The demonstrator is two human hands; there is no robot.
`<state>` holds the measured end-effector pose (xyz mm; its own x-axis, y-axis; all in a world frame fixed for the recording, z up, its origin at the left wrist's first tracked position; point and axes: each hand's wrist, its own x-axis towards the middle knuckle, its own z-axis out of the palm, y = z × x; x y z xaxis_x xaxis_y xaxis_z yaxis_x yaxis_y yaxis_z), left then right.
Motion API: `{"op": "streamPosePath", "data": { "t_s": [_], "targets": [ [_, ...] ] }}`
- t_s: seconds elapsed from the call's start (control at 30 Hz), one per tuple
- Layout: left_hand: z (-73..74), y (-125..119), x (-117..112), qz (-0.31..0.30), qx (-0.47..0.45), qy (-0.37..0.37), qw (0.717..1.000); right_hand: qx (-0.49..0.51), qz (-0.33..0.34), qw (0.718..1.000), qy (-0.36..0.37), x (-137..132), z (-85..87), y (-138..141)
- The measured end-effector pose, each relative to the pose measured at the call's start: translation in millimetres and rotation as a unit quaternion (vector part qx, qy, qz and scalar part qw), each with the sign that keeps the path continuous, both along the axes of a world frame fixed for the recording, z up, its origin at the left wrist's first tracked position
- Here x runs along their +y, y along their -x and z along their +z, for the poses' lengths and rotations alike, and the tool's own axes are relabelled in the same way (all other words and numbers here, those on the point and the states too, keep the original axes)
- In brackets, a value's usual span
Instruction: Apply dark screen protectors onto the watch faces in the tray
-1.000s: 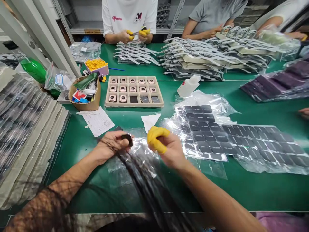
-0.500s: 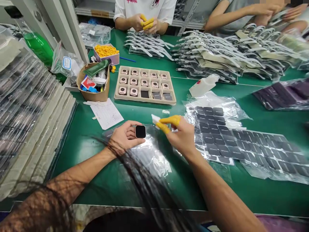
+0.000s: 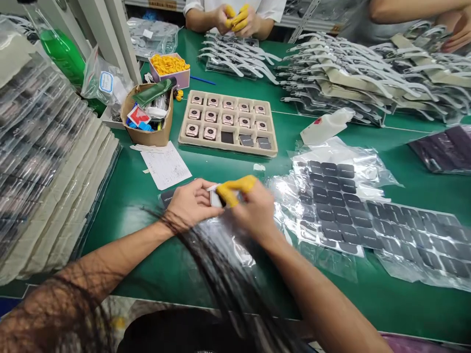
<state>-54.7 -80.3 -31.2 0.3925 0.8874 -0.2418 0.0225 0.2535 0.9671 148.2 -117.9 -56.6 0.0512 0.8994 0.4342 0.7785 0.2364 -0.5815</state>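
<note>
Watch case (image 3: 215,198) edge-pinched in left hand (image 3: 189,202), presumably keeping its face clear; right hand (image 3: 252,208), blurred, seems to pinch white wipe (image 3: 212,188) against it. Tray (image 3: 227,147) at the case's twelve o'clock, likely for reach.

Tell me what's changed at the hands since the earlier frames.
The right hand took the white scrap off the table and moved left, bringing it to the small square device. The left hand turned that device's dark face toward the camera and kept hold of it. The tray stayed unchanged.
</note>
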Motion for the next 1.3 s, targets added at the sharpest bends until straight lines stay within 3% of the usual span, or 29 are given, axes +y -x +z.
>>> {"op": "streamPosePath", "data": {
  "t_s": [0.07, 0.13, 0.17, 0.23, 0.3, 0.37, 0.5, 0.7, 1.0, 1.3],
  "targets": [
    [3.7, 5, 9, 0.029, -0.036, 0.008, 0.999, -0.070, -0.093, 0.993, 0.020, 2, -0.4, -13],
    [6.7, 12, 22, 0.075, -0.077, -0.005, 0.994, -0.106, -0.117, 0.987, 0.001, 0, 2.6, -18],
    [7.5, 17, 28, 0.106, -0.093, -0.020, 0.990, -0.102, -0.077, 0.992, -0.012, -1, 5.0, -14],
    [7.3, 24, 39, 0.168, -0.115, -0.042, 0.978, -0.065, 0.092, 0.994, -0.014, 0, 8.6, 5],
    [5.9, 29, 46, 0.208, -0.121, -0.047, 0.970, -0.040, 0.268, 0.962, 0.033, 6, 7.9, 32],
    [4.9, 31, 47, 0.222, -0.120, -0.038, 0.967, -0.036, 0.336, 0.937, 0.089, 16, 2.4, 55],
    [8.3, 31, 40, 0.191, -0.120, -0.022, 0.974, -0.019, 0.315, 0.941, 0.121, 29, -11.1, 70],
    [16.7, 29, 32, 0.152, -0.112, 0.001, 0.982, -0.027, 0.305, 0.950, 0.070, 22, -14.1, 65],
    [4.2, 27, 32, 0.147, -0.094, -0.006, 0.985, -0.051, 0.334, 0.941, 0.031, 20, -16.7, 65],
    [2.8, 27, 31, 0.140, -0.090, -0.023, 0.986, -0.088, 0.341, 0.936, -0.005, 19, -21.0, 68]
  ]
}}
